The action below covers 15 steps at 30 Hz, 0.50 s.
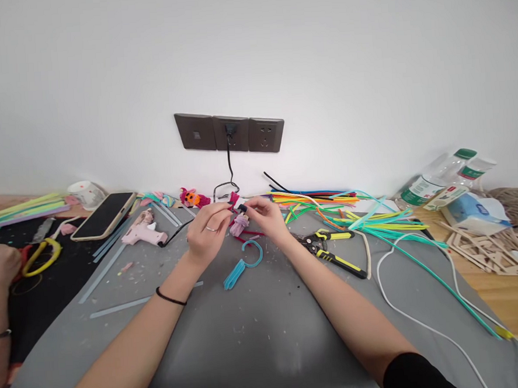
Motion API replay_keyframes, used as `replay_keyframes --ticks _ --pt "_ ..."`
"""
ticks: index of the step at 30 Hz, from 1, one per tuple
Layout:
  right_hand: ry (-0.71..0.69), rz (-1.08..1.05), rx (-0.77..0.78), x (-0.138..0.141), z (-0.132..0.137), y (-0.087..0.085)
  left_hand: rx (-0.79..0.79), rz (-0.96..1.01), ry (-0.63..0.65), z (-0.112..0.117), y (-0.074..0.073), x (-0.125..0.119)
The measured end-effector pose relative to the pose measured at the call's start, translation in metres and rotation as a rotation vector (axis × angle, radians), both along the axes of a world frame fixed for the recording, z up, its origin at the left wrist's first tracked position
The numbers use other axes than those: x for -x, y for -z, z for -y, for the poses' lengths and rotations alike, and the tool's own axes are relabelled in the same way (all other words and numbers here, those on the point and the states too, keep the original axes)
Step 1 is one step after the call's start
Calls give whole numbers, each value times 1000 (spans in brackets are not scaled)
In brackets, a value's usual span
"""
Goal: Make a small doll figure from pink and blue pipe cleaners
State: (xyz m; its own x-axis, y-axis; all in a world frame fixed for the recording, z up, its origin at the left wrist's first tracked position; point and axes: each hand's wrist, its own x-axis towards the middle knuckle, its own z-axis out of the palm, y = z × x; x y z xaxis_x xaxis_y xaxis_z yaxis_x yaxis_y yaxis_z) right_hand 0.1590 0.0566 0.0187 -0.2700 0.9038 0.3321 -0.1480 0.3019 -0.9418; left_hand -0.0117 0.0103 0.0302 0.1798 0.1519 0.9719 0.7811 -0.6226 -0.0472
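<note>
My left hand and my right hand meet above the middle of the grey mat, fingertips pinched close together. Between them is a small bundle of folded pipe cleaners, lilac with some pale yellow, and a magenta fuzzy piece shows at its top. The fingers partly cover both, so which hand grips which part is unclear. Just below lies a blue pipe cleaner piece, folded into a bundle with one end curled like a hook. Wire strippers with yellow-black handles rest beside my right wrist.
A pink glue gun, a phone and glue sticks lie left. Another person's hand is near yellow-handled scissors. Loose pipe cleaners, a white cable, bottles and wooden pieces spread right.
</note>
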Motion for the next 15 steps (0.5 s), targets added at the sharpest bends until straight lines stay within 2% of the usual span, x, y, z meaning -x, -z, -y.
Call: replay_keyframes --ticks 3,6,15 --pt "-143 -118 202 15 11 1 29 -8 -3 -1 3 0" --pt "-168 -249 326 25 20 3 84 14 30 -2 7 1" --pt "-23 -410 368 36 33 4 79 -24 74 -6 10 4"
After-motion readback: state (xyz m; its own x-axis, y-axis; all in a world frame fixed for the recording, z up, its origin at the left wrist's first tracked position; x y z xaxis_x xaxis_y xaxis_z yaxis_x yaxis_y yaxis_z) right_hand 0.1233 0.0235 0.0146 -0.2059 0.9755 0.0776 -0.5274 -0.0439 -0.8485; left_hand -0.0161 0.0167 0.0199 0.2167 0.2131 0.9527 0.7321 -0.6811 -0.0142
